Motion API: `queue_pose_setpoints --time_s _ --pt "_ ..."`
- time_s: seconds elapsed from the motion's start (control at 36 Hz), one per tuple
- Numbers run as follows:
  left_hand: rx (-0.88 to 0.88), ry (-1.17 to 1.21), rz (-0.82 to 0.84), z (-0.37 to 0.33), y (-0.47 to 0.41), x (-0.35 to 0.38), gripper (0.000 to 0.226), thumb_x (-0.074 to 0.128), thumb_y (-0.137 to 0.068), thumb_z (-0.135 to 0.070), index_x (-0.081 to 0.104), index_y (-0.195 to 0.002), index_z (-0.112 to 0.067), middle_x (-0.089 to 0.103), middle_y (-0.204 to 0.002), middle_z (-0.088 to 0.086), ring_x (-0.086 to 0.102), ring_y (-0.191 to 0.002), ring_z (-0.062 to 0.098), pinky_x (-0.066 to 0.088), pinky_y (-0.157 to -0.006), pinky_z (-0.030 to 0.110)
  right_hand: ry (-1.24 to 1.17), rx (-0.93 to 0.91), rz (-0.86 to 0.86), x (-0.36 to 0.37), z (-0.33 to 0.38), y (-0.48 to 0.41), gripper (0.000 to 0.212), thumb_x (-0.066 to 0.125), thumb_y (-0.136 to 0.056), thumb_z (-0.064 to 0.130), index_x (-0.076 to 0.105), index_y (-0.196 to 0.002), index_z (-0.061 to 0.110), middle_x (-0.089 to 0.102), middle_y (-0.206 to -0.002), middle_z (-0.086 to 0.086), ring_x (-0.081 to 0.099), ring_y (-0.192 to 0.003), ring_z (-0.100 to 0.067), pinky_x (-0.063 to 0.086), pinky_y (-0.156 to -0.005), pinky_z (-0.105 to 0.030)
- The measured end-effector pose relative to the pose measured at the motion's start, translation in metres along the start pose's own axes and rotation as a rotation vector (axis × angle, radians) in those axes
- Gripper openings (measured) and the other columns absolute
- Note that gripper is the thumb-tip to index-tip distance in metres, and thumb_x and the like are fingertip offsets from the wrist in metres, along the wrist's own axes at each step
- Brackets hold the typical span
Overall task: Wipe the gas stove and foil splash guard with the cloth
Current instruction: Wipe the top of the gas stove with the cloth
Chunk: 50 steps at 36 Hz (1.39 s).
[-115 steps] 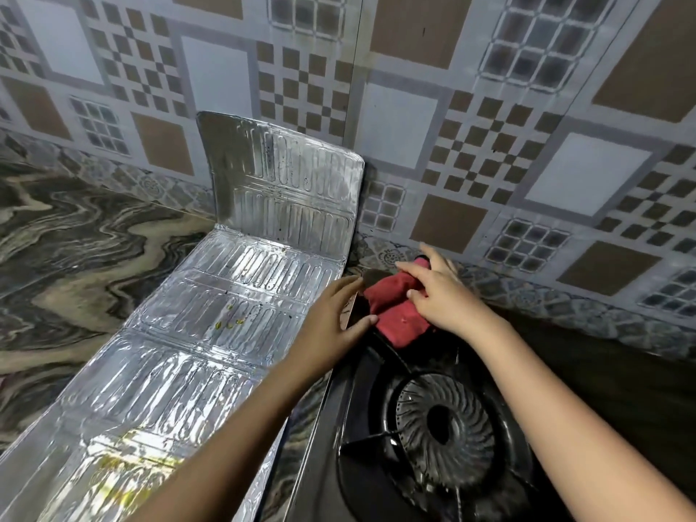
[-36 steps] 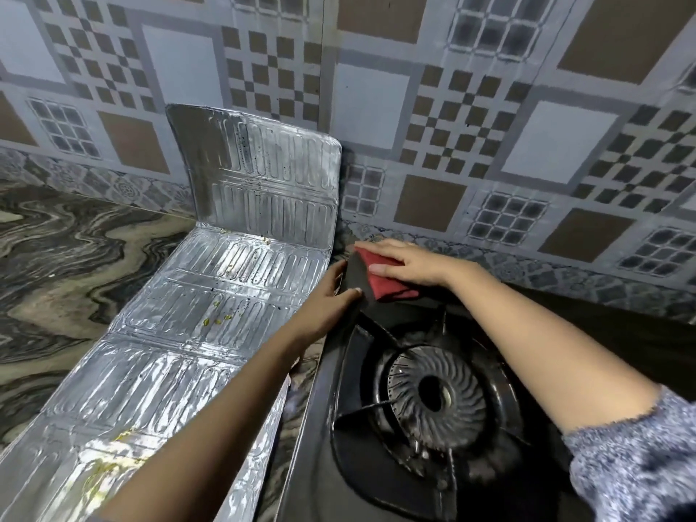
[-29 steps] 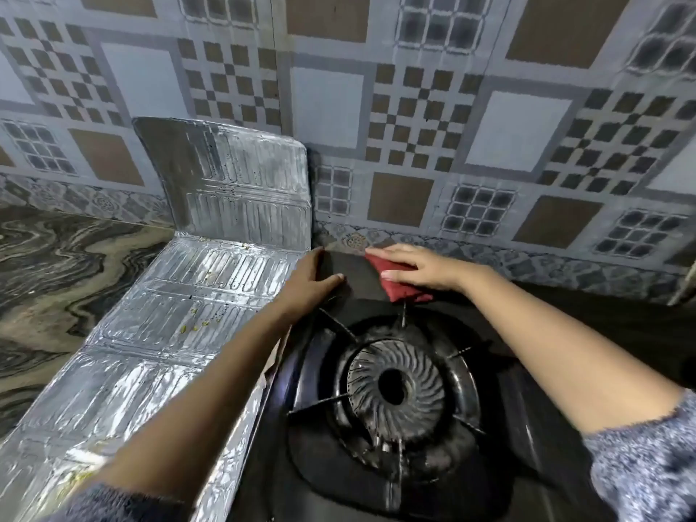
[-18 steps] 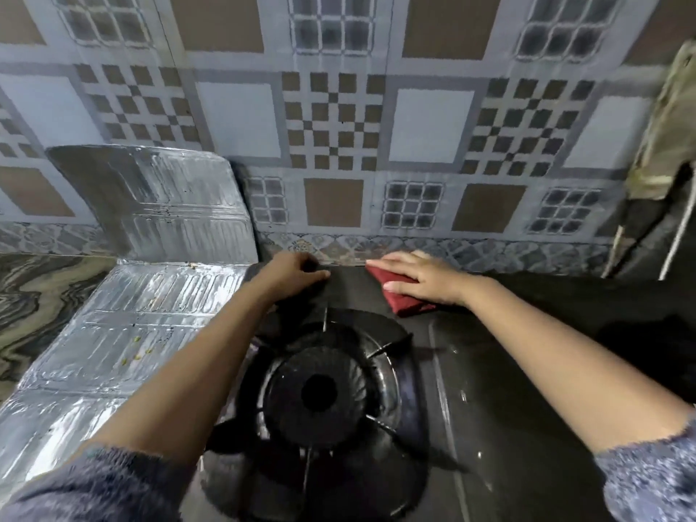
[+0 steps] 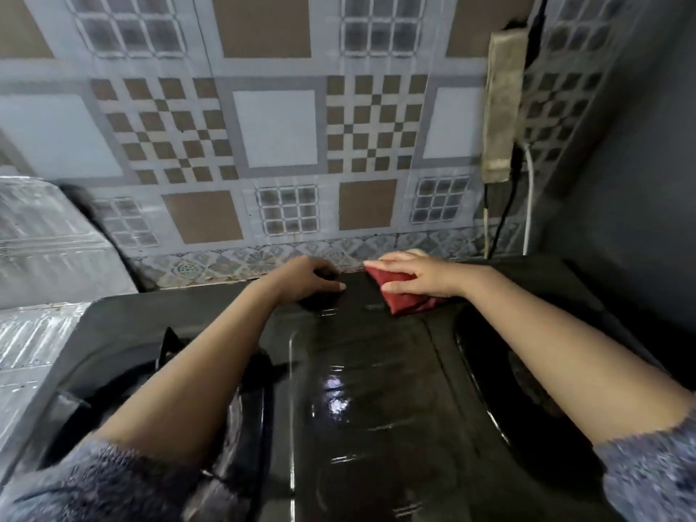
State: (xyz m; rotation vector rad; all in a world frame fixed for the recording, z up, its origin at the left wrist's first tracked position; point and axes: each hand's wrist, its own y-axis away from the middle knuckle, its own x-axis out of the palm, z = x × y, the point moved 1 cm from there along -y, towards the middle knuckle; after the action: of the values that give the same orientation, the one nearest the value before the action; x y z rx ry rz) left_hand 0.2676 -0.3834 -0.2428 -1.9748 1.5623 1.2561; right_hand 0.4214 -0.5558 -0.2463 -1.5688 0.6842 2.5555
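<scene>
The black glossy gas stove (image 5: pixel 357 371) fills the lower half of the view. My right hand (image 5: pixel 422 273) presses a folded red cloth (image 5: pixel 406 301) flat on the stove's back edge, right of centre. My left hand (image 5: pixel 305 278) rests with curled fingers on the stove's back edge just left of the cloth, holding nothing. The left burner grate (image 5: pixel 169 344) is mostly hidden under my left forearm. The silver foil splash guard (image 5: pixel 41 250) lies at the far left, one panel upright against the wall.
A patterned tiled wall (image 5: pixel 278 130) rises directly behind the stove. A dirty strip (image 5: pixel 502 103) and cables (image 5: pixel 508 205) hang at the right corner beside a dark grey side wall (image 5: pixel 621 163).
My right hand has slid the red cloth rightward along the stove's back edge. My left hand followed along that edge. The view swung right, pushing the foil guard to the left margin.
</scene>
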Motion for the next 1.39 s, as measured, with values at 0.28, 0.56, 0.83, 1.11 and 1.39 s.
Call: queue_pose_setpoints --time_s 0.28,0.56,0.83,1.11,1.39 --pt "0.025 0.025 0.093 -0.076 -0.046 0.042 0.051 0.067 -0.08 -0.04 0.052 -0.126 -0.024 0.055 -0.128 0.001 0.051 -0.109 0.017 0.037 -0.087 0.025 -0.049 0.076 0.011 -0.025 -0.074 0.041 0.054 0.045 -0.092 0.047 0.02 -0.139 0.049 0.018 -0.153 0.008 0.01 -0.141 -0.021 0.009 -0.113 -0.041" --pt "0.109 -0.015 0.124 -0.135 -0.084 0.077 0.054 0.063 -0.083 -0.043 0.048 -0.131 -0.024 0.052 -0.132 0.003 0.049 -0.118 0.021 0.033 -0.09 0.026 -0.264 0.14 -0.06 -0.045 -0.155 0.084 0.055 0.062 -0.085 0.032 0.036 -0.132 0.043 0.03 -0.146 0.007 0.023 -0.135 -0.009 0.018 -0.11 -0.027" --pt "0.147 0.009 0.093 -0.149 -0.096 0.09 0.052 0.065 -0.083 -0.038 0.051 -0.127 -0.015 0.054 -0.128 0.006 0.05 -0.115 0.022 0.035 -0.089 0.025 -0.161 0.156 -0.034 -0.05 -0.176 0.118 0.064 0.06 -0.087 0.009 0.034 -0.129 0.049 0.02 -0.143 0.028 -0.002 -0.143 -0.011 -0.003 -0.117 -0.043" --pt "0.212 0.008 0.04 -0.138 -0.078 0.092 0.049 0.058 -0.088 -0.039 0.046 -0.131 -0.02 0.051 -0.132 0.004 0.049 -0.118 0.023 0.036 -0.088 0.027 -0.296 0.31 -0.496 -0.032 -0.165 0.128 0.042 0.046 -0.095 0.033 0.037 -0.135 0.043 0.023 -0.153 0.009 0.011 -0.143 -0.015 0.01 -0.118 -0.043" --pt "0.113 -0.025 0.019 -0.09 -0.049 0.068 0.053 0.058 -0.086 -0.046 0.043 -0.134 -0.029 0.047 -0.137 0.002 0.046 -0.122 0.024 0.035 -0.098 0.034 -0.188 0.506 -0.396 -0.027 -0.148 0.099 0.045 0.04 -0.095 0.043 0.036 -0.139 0.035 0.018 -0.155 -0.003 0.016 -0.141 -0.028 0.016 -0.114 -0.04"
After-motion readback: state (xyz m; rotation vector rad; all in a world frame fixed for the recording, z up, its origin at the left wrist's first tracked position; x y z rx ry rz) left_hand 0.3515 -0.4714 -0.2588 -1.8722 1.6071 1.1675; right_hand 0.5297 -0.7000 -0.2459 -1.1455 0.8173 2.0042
